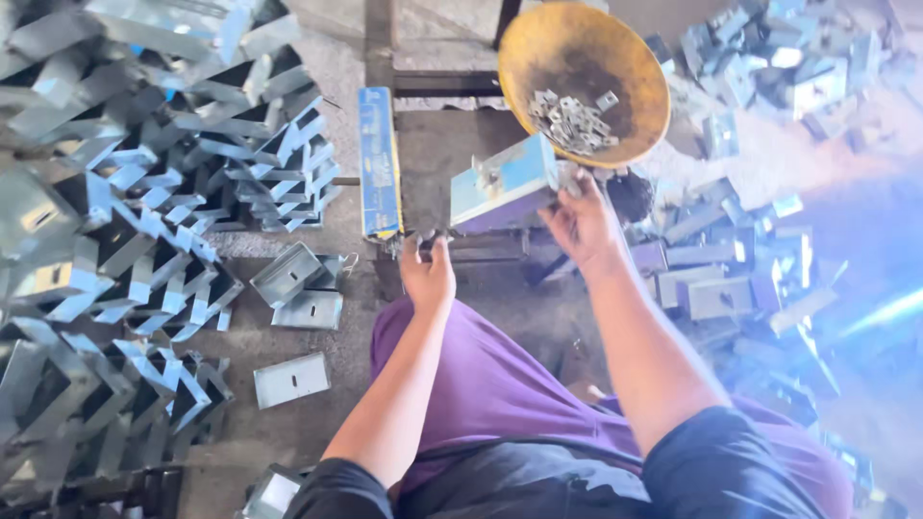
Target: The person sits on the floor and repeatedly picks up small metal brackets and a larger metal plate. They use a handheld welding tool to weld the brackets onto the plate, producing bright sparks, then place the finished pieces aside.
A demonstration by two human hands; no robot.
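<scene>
Seen from a head camera looking down, a person in purple trousers and dark sleeves is sitting over a small metal work stand on a concrete floor (240,346). The right hand (582,226) is closing its fingers around the lower corner of a folded sheet-metal bracket (505,183), which is lying tilted on the stand, just below a rusty yellow bowl (630,72). The bowl is holding a heap of small metal clips (572,120). The left hand (428,274) is resting at the stand's front edge with fingers curled; whether its grip is holding anything cannot be told. A blue-sided bar (380,163) is standing just left of the bracket. Stacks of nested brackets (144,192) are filling the floor on the left, and loose brackets (721,279) are lying scattered on the right. A flat plate (291,380) is lying near the left knee.
</scene>
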